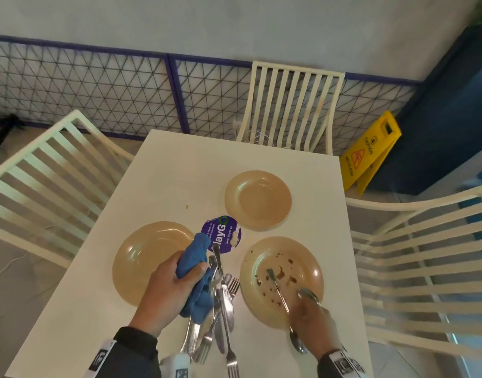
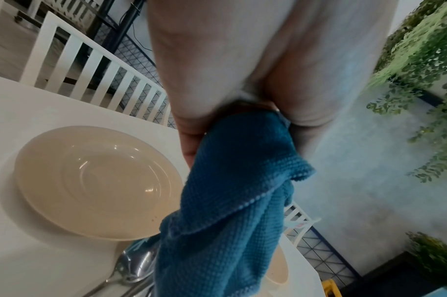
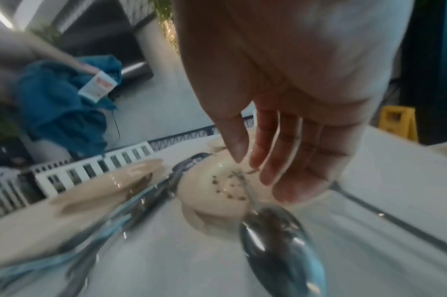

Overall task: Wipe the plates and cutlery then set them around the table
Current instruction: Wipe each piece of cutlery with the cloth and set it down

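Head view: left hand point(image 1: 166, 293) grips cloth point(image 1: 196, 271) hiding cutlery point(image 1: 220, 304); right hand point(image 1: 312, 326) loose-fingered.

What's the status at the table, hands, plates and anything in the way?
Left hand grips blue cloth. Right hand open over dirty plate; spoon lies beneath it. Cutlery pile lies between near plates.

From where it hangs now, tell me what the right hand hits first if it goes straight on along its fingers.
Most likely the dirty plate: the right hand hangs open above it, fingertips pointing at its crumbs. The spoon lies nearer the wrist; depth is uncertain.
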Tool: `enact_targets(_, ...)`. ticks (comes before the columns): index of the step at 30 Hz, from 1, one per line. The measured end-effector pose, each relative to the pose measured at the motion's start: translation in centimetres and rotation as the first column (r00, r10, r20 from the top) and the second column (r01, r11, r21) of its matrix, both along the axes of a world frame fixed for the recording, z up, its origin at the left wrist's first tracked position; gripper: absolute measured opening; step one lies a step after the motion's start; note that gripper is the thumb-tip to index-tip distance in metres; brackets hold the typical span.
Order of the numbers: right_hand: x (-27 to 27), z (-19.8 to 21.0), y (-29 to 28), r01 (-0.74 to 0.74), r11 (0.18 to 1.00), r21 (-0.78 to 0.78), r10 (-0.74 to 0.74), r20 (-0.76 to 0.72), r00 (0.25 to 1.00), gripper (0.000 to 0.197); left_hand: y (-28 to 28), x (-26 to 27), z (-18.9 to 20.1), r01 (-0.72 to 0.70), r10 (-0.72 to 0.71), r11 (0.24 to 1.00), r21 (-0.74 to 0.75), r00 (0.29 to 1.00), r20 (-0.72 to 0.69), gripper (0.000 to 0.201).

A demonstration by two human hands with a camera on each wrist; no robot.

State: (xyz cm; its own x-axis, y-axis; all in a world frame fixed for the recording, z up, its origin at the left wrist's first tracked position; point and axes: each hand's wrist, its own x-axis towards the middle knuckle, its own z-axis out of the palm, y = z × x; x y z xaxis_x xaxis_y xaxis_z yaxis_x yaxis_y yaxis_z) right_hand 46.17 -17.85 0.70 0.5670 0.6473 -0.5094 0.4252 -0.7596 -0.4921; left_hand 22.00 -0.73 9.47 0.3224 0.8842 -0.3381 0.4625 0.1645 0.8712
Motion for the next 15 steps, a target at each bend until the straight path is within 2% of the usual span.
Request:
enact_targets(3,0.7,-1.7,-3.9,-0.085,0.976,-0.203,0.099,0.062,0.993,0.030,-0.8,1.1,-0.1,0.037,-0.037,0.999,-0.032,0.999,0.015,0.013)
enact_targets(6,0.4,-3.3,-5.4,-0.113,0.962,-0.248,0.128,0.046,0.991,0.044,-1.8,2.2,-0.1,0.079,-0.077,0.995,-0.063,0.997,0.024,0.012)
enact_targets(10,0.1,-3.6,-4.9,-0.135,0.965,-0.225,0.139,0.005,0.990,0.030,-3.2,3.5,0.1,0.141,-0.136,0.985,-0.098,0.989,0.054,0.014)
enact_targets(13,0.1,-3.4,-4.8,-0.084,0.983,-0.166,0.074,-0.070,0.995,0.019,-4.3,4.4,0.3,0.164,-0.159,0.979,-0.121,0.986,0.053,0.019)
enact_targets(15,0.2,-3.7,-5.0,-0.009,0.995,-0.096,-0.007,-0.170,0.985,0.010,-4.9,4.8,0.3,0.173,-0.168,0.975,-0.142,0.985,0.046,0.022)
